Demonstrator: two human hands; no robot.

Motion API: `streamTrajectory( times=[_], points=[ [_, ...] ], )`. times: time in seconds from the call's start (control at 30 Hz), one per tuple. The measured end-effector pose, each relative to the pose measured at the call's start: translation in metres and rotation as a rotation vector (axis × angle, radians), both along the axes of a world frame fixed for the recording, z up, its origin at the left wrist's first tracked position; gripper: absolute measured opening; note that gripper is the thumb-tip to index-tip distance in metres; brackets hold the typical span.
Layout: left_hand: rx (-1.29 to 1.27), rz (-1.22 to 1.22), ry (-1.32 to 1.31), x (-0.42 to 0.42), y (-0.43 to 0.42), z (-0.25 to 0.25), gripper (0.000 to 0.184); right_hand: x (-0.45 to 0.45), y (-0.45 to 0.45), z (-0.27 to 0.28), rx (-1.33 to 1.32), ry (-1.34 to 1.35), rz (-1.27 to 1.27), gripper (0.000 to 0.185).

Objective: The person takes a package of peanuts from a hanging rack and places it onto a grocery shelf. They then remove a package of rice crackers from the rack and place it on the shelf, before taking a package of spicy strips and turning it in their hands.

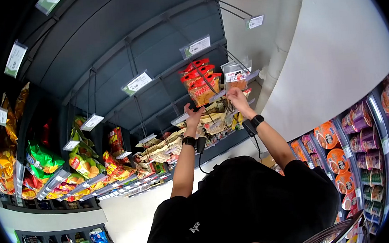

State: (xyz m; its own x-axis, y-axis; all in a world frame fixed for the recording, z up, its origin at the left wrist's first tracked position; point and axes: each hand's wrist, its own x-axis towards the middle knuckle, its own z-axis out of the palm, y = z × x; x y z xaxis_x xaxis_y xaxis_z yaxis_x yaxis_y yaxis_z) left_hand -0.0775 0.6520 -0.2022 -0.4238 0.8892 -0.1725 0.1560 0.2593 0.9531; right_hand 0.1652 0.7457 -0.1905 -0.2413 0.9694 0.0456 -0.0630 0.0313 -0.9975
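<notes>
My left hand [194,116] is raised below the hanging red-and-brown snack packets [204,88], its fingers apart and nothing visible in them. To its right, my right hand [237,99] is at the lower edge of a clear-and-white snack packet [236,76] on a hook. Its fingers are curled together; whether they grip the packet's edge is too small to tell. Below both hands, beige snack bags [214,122] hang in a row. Each wrist carries a dark band with a small black device.
Metal hooks with price tags [137,83] jut from the dark rack panel [101,42]. Chip bags [44,156] fill shelves at left. On the right stand shelves of instant noodle tubs [339,161]. A white wall and pipe [284,37] rise beside the rack.
</notes>
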Motion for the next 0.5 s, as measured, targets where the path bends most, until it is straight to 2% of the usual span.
streamTrajectory(
  times=[0.13,0.2,0.27,0.4,0.47,0.5],
  points=[
    [0.025,0.042,0.065,-0.004,0.027,-0.008,0.086,-0.014,0.039,-0.009,0.062,-0.084,0.048,0.047],
    [0.074,0.034,0.112,-0.010,0.037,-0.011,0.086,-0.023,0.059,-0.017,0.050,-0.140,0.084,0.059],
    [0.122,0.025,0.160,-0.015,0.044,-0.013,0.086,-0.028,0.057,0.005,-0.009,-0.252,0.109,0.071],
    [0.105,0.003,0.164,-0.017,0.050,-0.011,0.086,-0.036,0.070,-0.006,-0.027,-0.308,0.130,0.067],
    [0.122,-0.002,0.141,-0.018,0.051,-0.011,0.084,-0.035,0.078,-0.021,0.060,-0.106,0.124,0.067],
    [0.084,-0.045,0.113,-0.018,0.050,-0.014,0.083,-0.035,0.079,-0.018,0.060,-0.105,0.127,0.067]
  ],
)
